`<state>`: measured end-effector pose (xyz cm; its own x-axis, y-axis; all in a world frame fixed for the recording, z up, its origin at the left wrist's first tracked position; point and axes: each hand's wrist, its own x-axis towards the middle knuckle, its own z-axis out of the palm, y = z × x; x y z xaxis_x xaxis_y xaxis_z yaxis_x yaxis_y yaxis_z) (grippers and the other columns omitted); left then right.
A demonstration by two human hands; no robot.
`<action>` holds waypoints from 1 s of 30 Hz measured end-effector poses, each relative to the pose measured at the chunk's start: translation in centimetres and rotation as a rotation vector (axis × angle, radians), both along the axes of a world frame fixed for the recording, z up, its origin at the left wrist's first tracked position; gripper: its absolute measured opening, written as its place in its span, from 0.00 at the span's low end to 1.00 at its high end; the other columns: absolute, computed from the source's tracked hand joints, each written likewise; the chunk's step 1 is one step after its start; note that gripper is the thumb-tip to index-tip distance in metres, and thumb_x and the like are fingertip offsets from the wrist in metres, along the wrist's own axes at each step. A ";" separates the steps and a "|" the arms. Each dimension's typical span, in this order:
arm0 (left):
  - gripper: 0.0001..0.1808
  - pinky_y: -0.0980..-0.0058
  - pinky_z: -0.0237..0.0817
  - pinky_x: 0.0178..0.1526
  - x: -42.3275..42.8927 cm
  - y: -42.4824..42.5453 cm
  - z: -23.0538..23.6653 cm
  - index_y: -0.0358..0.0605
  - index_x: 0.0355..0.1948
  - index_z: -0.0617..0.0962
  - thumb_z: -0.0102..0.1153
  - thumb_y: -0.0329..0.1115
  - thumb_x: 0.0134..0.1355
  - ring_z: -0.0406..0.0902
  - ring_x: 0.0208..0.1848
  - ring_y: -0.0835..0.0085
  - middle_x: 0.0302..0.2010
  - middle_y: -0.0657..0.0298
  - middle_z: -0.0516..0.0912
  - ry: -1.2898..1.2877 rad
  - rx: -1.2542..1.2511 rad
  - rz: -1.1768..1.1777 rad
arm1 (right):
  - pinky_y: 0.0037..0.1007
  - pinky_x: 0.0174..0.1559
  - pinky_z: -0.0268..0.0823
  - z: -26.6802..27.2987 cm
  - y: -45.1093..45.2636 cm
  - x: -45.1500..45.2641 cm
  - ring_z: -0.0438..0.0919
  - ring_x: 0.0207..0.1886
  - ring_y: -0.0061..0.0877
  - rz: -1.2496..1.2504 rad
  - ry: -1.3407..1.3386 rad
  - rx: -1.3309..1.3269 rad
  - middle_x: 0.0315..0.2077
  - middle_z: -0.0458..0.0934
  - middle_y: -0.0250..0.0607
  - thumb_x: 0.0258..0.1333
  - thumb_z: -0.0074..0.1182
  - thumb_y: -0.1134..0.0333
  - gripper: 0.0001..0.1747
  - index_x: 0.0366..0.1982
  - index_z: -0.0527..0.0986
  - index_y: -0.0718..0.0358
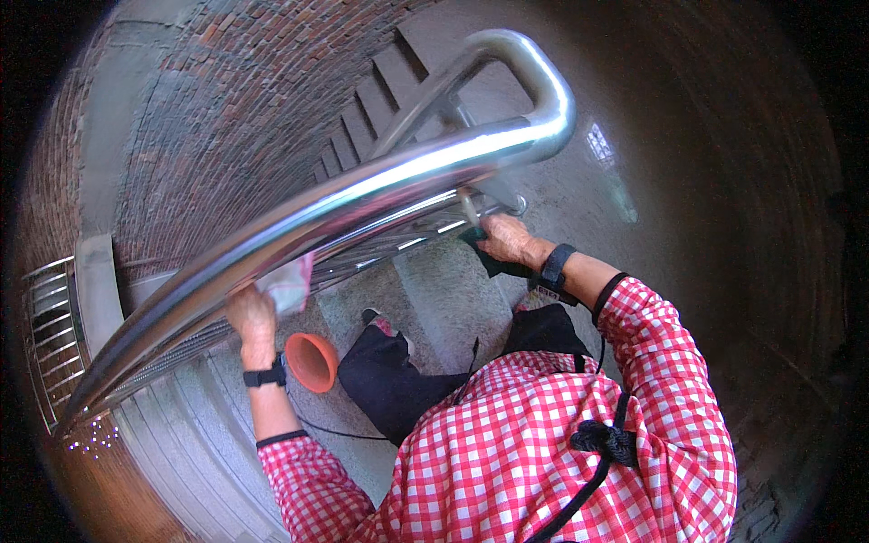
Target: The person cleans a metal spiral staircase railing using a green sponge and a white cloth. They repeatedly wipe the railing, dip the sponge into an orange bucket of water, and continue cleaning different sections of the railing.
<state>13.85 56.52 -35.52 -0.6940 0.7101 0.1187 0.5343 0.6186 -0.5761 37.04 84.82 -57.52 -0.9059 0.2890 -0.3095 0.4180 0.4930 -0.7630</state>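
My left hand (252,313) holds a white and pink cloth (288,284) just under the shiny metal stair handrail (353,186); its fingertips are partly hidden by the rail. Close to the rail's bent end, my right hand (506,237) grips a dark green cloth (499,261), which hangs below the fingers. A short pale rod (468,207) stands just beyond that hand; whether the hand touches it cannot be told. Thinner metal bars (380,254) run below the handrail.
An orange plastic bucket (311,362) stands on a step by my feet. Stairs descend at lower left (183,427), and more steps (377,95) lie beyond the railing, beside a brick wall (224,81). A black cable (339,432) crosses near my left arm.
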 end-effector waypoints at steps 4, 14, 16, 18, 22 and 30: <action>0.16 0.61 0.66 0.34 3.3 -2.9 2.7 0.42 0.38 0.75 0.53 0.29 0.44 0.74 0.32 0.52 0.30 0.50 0.77 0.061 0.261 0.123 | 0.40 0.37 0.65 -1.1 1.5 1.3 0.73 0.35 0.44 0.033 0.029 0.004 0.29 0.74 0.54 0.39 0.51 0.63 0.15 0.28 0.73 0.67; 0.22 0.70 0.68 0.39 6.7 -10.3 13.0 0.34 0.43 0.71 0.50 0.45 0.57 0.75 0.39 0.68 0.40 0.57 0.76 0.049 2.260 -0.031 | 0.30 0.31 0.66 -0.3 4.6 7.8 0.74 0.26 0.26 -0.082 0.089 -0.315 0.22 0.75 0.44 0.40 0.49 0.73 0.10 0.28 0.72 0.72; 0.22 0.71 0.68 0.38 5.4 -12.6 16.9 0.35 0.43 0.71 0.45 0.45 0.60 0.75 0.38 0.68 0.38 0.56 0.76 0.240 2.212 -0.075 | 0.29 0.31 0.66 -1.4 5.4 9.8 0.74 0.26 0.26 -0.088 0.079 -0.470 0.22 0.75 0.45 0.41 0.49 0.74 0.11 0.30 0.72 0.73; 0.23 0.71 0.68 0.38 4.2 -15.2 20.8 0.34 0.41 0.71 0.43 0.47 0.60 0.75 0.36 0.68 0.37 0.57 0.76 0.343 2.179 -0.089 | 0.29 0.30 0.64 -3.4 6.8 12.4 0.71 0.27 0.24 -0.091 0.156 -0.271 0.24 0.74 0.43 0.40 0.49 0.74 0.10 0.29 0.72 0.72; 0.27 0.73 0.67 0.34 1.0 -18.8 26.1 0.33 0.38 0.72 0.41 0.52 0.59 0.74 0.31 0.71 0.32 0.59 0.76 0.363 2.138 0.050 | 0.28 0.29 0.63 -8.4 10.0 18.7 0.70 0.27 0.27 -0.197 0.058 -0.293 0.27 0.73 0.40 0.43 0.50 0.71 0.09 0.28 0.69 0.70; 0.37 0.63 0.46 0.56 -9.5 -17.7 28.7 0.30 0.34 0.75 0.27 0.58 0.58 0.68 0.46 0.53 0.35 0.46 0.77 0.205 1.011 0.452 | 0.29 0.34 0.63 -10.5 8.7 24.0 0.68 0.31 0.25 -0.627 0.009 -0.434 0.32 0.67 0.39 0.40 0.48 0.71 0.17 0.36 0.64 0.69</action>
<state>4.37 38.80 -6.87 -0.7645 -0.0890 0.6384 0.0954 0.9639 0.2486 61.04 93.54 -68.06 -0.6155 0.6040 -0.5063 0.5138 -0.1797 -0.8389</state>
